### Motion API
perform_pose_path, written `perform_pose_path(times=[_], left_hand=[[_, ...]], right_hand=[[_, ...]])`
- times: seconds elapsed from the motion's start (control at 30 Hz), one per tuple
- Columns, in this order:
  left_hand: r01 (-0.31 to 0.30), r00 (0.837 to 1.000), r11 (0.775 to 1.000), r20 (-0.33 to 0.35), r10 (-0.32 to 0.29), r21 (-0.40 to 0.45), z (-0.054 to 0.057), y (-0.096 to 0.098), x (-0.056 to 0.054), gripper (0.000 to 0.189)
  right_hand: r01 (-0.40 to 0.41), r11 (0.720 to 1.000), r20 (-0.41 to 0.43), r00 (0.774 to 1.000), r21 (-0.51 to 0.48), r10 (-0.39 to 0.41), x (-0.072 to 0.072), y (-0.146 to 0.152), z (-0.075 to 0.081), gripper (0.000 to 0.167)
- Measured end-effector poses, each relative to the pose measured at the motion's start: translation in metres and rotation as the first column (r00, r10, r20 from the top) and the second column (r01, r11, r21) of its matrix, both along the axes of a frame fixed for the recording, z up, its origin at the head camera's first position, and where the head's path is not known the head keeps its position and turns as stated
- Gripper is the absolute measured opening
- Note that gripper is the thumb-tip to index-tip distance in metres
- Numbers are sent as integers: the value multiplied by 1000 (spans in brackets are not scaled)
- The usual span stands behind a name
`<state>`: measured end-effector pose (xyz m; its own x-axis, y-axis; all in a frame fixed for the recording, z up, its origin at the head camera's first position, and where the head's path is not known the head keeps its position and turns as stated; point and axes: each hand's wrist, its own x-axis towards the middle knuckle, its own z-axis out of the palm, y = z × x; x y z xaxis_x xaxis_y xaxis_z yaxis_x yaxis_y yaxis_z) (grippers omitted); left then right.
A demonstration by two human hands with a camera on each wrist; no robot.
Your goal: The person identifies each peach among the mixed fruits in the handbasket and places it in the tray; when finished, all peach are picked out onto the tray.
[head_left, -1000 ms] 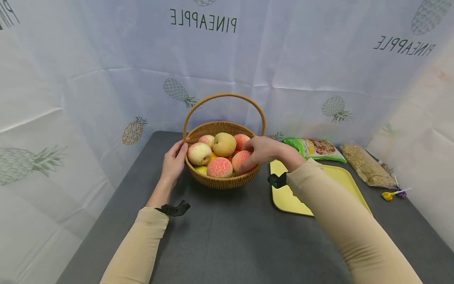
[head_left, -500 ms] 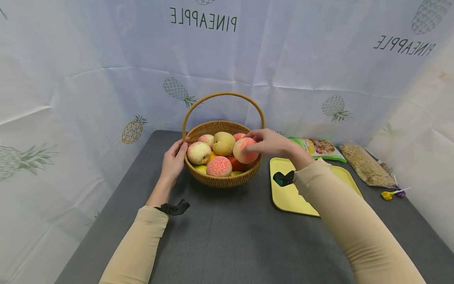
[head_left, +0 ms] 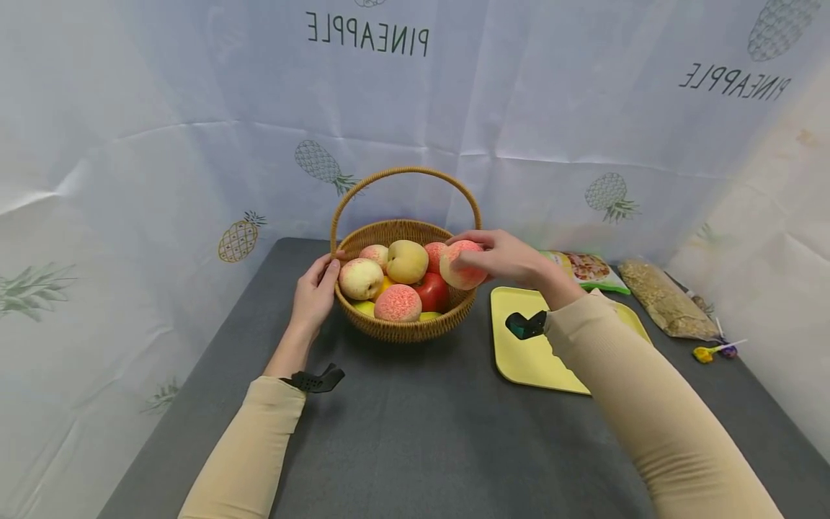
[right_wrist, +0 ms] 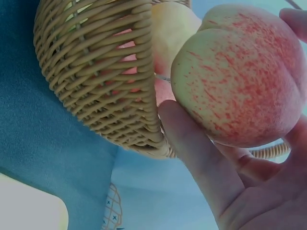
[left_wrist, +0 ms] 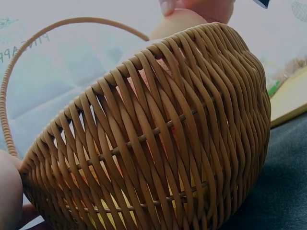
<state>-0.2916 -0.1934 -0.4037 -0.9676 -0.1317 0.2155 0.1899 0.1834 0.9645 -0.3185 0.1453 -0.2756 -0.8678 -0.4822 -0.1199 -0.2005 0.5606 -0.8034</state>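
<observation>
The peach (head_left: pixel 454 272) has come up out of the pile: a second ago it sat among the other fruit on the right side of the wicker basket (head_left: pixel 408 331), and now it is raised at the right rim. A glossy red fruit (head_left: pixel 433 293) (tomato or apple, I cannot tell which) shows fully where the peach had covered it. For the work in hand, I judge that this peach is freed from its neighbours but not yet well away from the basket.

The right hand (head_left: pixel 509 259) is clamped on the peach, thumb on one side and fingers on the other, spread only as wide as the fruit; the right wrist view shows it just beside the rim, though whether they touch is unclear. The left hand (head_left: pixel 314 294) grips the basket's left rim by the foot of the handle (head_left: pixel 406 171), probably steadying it. The yellow tray (head_left: pixel 519 357) lies on the counter (head_left: pixel 415 432) to the basket's right, partly below the right forearm.
</observation>
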Motion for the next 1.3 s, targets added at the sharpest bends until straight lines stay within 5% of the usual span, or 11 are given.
perform_pose_path(times=[0.3,0.6,1.0,1.3], left_hand=[[-11,1000,1000,1,11,-13,0,0,-3,50],[-8,1000,1000,7,8,-26,-3,0,-3,50],[-10,1000,999,26,11,-41,-2,2,0,52],[-16,1000,999,19,17,-45,-2,2,0,53]], right_hand=[[17,999,49,999,-48,-15,4,19,4,60],[55,997,87,995,-45,-51,8,38,4,50],[47,991,176,984,-123,-24,7,65,-3,68],[84,995,131,988,-50,-77,8,82,-5,80]])
